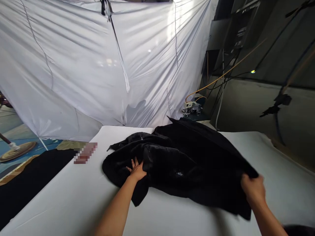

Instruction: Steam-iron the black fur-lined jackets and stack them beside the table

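While the left hand (137, 169) rests with its fingers spread wide on the big black clothing (172, 164), the right hand (253, 188), a bit blurry, is closed around its edge at the other end. The black clothing sits in lumpy folds across the middle of the white table (86, 196), with small pale letters (180, 173) on it. Behind the table hangs a big white sheet (81, 65), with a small machine (189, 107) near its right side.
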Action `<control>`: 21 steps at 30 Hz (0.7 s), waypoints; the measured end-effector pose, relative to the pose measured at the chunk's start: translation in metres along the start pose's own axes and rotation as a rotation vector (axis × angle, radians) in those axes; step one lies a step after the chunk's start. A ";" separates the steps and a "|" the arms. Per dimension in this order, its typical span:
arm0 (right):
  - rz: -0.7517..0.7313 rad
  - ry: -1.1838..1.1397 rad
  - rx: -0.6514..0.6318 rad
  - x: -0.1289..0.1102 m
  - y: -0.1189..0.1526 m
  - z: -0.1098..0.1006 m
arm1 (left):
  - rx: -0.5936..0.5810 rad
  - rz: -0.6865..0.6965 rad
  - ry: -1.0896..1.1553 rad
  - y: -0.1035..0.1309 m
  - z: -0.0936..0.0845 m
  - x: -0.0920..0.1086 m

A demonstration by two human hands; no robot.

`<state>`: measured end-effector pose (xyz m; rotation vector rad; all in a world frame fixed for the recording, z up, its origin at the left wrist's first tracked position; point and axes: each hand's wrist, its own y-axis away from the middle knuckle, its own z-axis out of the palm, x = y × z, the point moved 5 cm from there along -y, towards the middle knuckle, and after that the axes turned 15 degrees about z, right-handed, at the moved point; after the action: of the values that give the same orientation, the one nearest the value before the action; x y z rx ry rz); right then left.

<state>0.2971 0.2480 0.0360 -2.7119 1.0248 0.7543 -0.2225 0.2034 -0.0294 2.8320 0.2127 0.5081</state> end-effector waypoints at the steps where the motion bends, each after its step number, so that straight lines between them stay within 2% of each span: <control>1: 0.026 0.065 -0.139 0.025 0.007 0.006 | 0.050 -0.003 -0.020 0.007 -0.003 0.007; 2: 0.068 0.106 -0.244 0.045 0.015 0.010 | 0.129 -0.003 -0.048 0.017 -0.007 0.013; 3: 0.118 0.134 -0.283 0.060 0.024 0.009 | 0.232 -0.001 -0.079 0.030 -0.011 0.020; 4: 0.140 0.178 -0.263 0.068 0.033 0.004 | 0.345 0.006 -0.106 0.046 -0.013 0.026; 6: 0.106 0.247 -0.055 0.063 0.054 -0.016 | 0.507 0.057 -0.123 0.081 -0.008 0.038; 7: 0.019 0.264 0.045 0.051 0.067 -0.025 | 0.528 0.103 -0.110 0.096 -0.001 0.043; 8: -0.116 0.272 0.081 0.034 0.084 -0.028 | 0.513 0.157 -0.089 0.110 0.008 0.047; 9: -0.282 0.275 0.042 0.015 0.102 -0.025 | 0.480 0.216 -0.068 0.122 0.017 0.050; 11: -0.581 0.323 -0.246 -0.017 0.145 0.001 | 0.416 0.326 -0.036 0.138 0.031 0.052; 13: -0.682 0.497 -0.505 -0.033 0.182 0.038 | 0.379 0.385 -0.018 0.146 0.038 0.048; 14: -0.668 0.599 -0.542 -0.037 0.194 0.055 | 0.361 0.383 -0.014 0.147 0.040 0.044; 17: -0.606 0.735 -0.431 -0.048 0.204 0.090 | 0.257 0.322 -0.036 0.146 0.044 0.029; 19: -0.625 0.684 -0.356 -0.056 0.197 0.098 | 0.173 0.312 -0.071 0.143 0.048 0.021; 21: -0.660 0.632 -0.324 -0.062 0.185 0.095 | 0.115 0.340 -0.105 0.140 0.048 0.014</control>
<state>0.0984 0.1724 -0.0078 -3.3409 -0.0057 -0.0737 -0.1787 0.0611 -0.0299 3.0108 -0.2726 0.4229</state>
